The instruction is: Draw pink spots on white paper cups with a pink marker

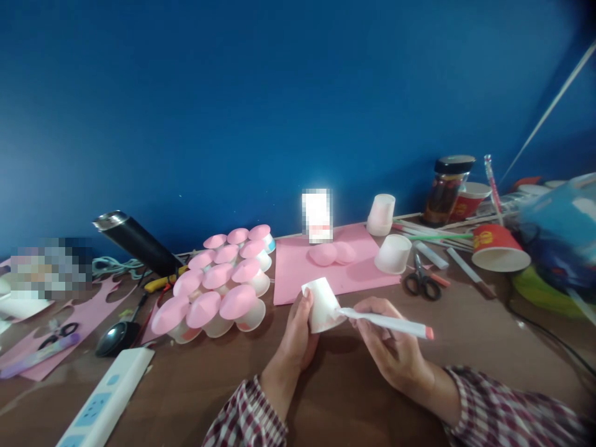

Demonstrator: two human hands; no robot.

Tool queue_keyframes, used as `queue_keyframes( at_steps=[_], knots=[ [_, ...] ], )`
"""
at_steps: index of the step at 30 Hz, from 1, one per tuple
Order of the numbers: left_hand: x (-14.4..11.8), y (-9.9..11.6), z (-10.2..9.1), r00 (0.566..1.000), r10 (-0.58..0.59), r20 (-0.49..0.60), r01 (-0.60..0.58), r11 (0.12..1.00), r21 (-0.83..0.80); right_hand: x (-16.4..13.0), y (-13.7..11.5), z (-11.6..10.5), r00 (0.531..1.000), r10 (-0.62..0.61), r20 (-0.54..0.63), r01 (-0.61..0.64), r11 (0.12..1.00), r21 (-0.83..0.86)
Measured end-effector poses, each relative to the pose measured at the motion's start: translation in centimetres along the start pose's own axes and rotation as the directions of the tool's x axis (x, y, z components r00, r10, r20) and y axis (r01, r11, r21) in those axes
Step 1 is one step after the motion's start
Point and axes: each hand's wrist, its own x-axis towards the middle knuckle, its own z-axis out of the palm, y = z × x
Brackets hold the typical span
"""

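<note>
Two hands: both ours, low centre of the frame, plaid sleeves at the bottom edge.
Left hand (298,335): we've got it wrapped around a small white paper cup (322,304), fingers curled on its side, cup tipped with the mouth toward upper left.
Right hand (388,347): closed around a white pen (388,323) with a pink end; the tip is touching the cup's side.
Cup spot: just above the brown table (186,385), right below the pink paper sheet (326,264).
Left of us: a cluster of pink-topped cups (218,285), twelve or so, packed close together.
Upper right: two more white cups (393,253), black scissors (421,282) just beside them, a red cup (496,248) on its side, a dark jar (447,189).
Lower left: white power strip (107,397).
</note>
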Motion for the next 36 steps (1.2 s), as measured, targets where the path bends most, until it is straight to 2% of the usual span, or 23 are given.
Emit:
queue_keyframes(
  at_steps=[7, 13, 17, 21, 26, 30, 32, 36],
  knots=[
    [-0.04, 0.27, 0.16, 0.999, -0.054, -0.007, 0.054, 0.999, -0.006, 0.35, -0.38, -0.72, 0.991, -0.113, 0.069, 0.117, 0.991, -0.069],
    [-0.27, 0.62, 0.61, 0.999, -0.042, -0.033, 0.042, 0.999, -0.022, -0.03, -0.26, -0.33, 0.999, -0.041, 0.026, 0.042, 0.998, -0.047],
    [-0.31, 0.5, 0.46, 0.997, -0.041, -0.062, 0.039, 0.999, -0.033, -0.13, -0.33, -0.38, 0.997, -0.019, 0.075, 0.022, 0.999, -0.031],
    [-0.21, 0.3, 0.25, 0.997, -0.049, -0.056, 0.045, 0.997, -0.065, -0.06, -0.46, -0.48, 0.998, -0.025, 0.06, 0.027, 0.999, -0.036],
    [-0.23, 0.4, 0.32, 0.996, -0.073, -0.045, 0.073, 0.997, -0.012, -0.01, -0.71, -0.42, 0.999, -0.042, 0.023, 0.043, 0.998, -0.051],
    [-0.2, 0.43, 0.33, 0.998, -0.052, -0.032, 0.052, 0.998, -0.03, -0.11, -0.51, -0.4, 0.998, -0.03, 0.063, 0.032, 0.999, -0.03],
    [-0.16, 0.43, 0.25, 0.998, -0.041, -0.045, 0.04, 0.998, -0.04, -0.12, -0.41, -0.41, 0.997, -0.023, 0.079, 0.025, 0.999, -0.025],
    [-0.09, 0.51, 0.09, 0.997, -0.037, -0.075, 0.032, 0.997, -0.063, 0.13, -0.65, -0.56, 0.998, -0.043, 0.04, 0.045, 0.998, -0.037]
  ],
)
